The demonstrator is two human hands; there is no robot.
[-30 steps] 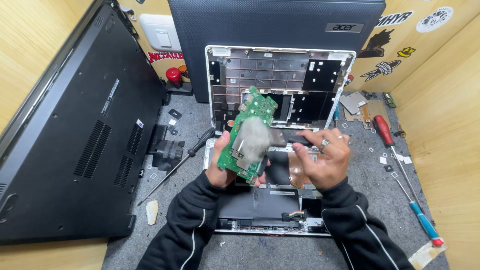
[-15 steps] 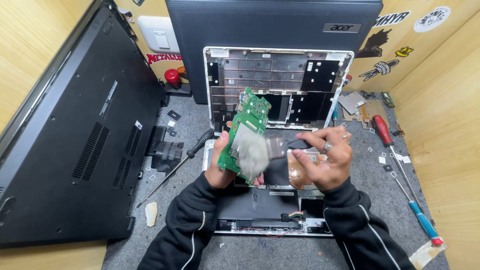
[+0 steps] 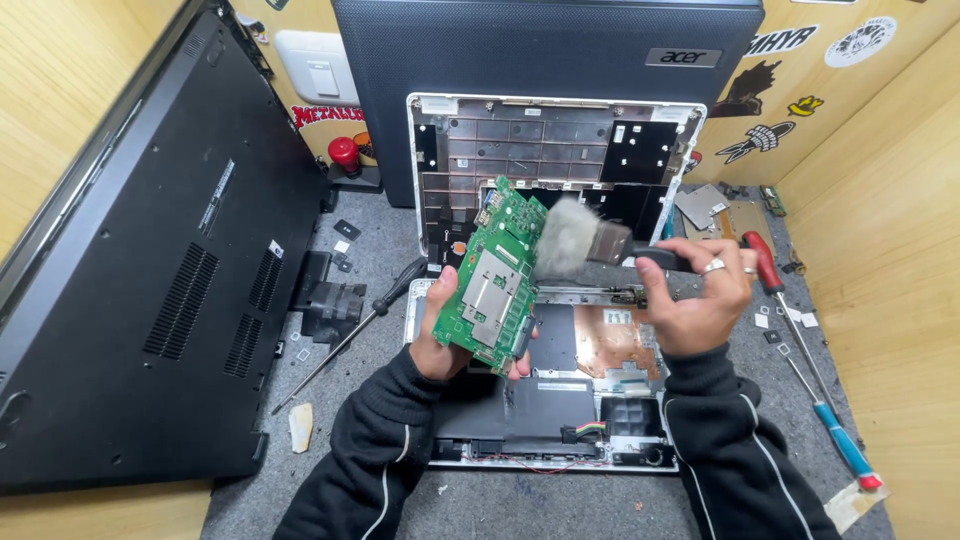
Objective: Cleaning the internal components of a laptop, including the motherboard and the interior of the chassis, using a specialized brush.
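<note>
My left grip (image 3: 440, 335) clamps the green circuit board (image 3: 495, 275) by its lower edge, tilted above the opened laptop chassis (image 3: 555, 300), my right grip (image 3: 700, 295) wraps a soft brush (image 3: 580, 245) touching the board's top, which I judge light, stiff and fragile, edge-hold only, over a grey felt desk (image 3: 350, 480) walled in wood.

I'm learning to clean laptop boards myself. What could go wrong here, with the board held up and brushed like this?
1. The left hand grips the green circuit board only at its lower edge, so brush pressure from the right hand could flex it or tip it loose.
2. A dropped board would probably land on the open laptop chassis below.
3. Bristles may snag small components.
</note>
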